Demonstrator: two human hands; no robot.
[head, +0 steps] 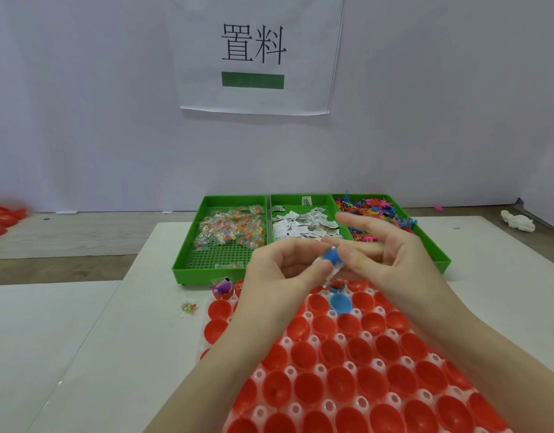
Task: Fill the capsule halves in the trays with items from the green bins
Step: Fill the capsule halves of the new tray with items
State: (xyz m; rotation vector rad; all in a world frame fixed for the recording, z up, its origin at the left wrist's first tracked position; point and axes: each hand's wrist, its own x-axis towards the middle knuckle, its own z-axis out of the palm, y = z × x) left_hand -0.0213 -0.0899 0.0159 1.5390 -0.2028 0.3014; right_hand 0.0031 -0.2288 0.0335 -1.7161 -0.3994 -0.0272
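Note:
Both hands meet above the far end of the clear tray (357, 403) of red capsule halves (347, 382). My left hand (282, 270) and my right hand (391, 254) pinch a small blue toy (332, 256) with a white paper slip between their fingertips. Just below them one blue capsule half (340, 303) sits among the red ones. A red half at the tray's far left corner holds a purple toy (222, 289). Behind stand three green bins: bead packets (232, 229), paper slips (304, 228), coloured toy figures (375, 210).
A loose bead packet (188, 307) lies on the white mat left of the tray. Spare red capsule halves (2, 218) are piled at the far left. A white crumpled object (517, 223) lies at the far right. A paper sign (254, 54) hangs on the wall.

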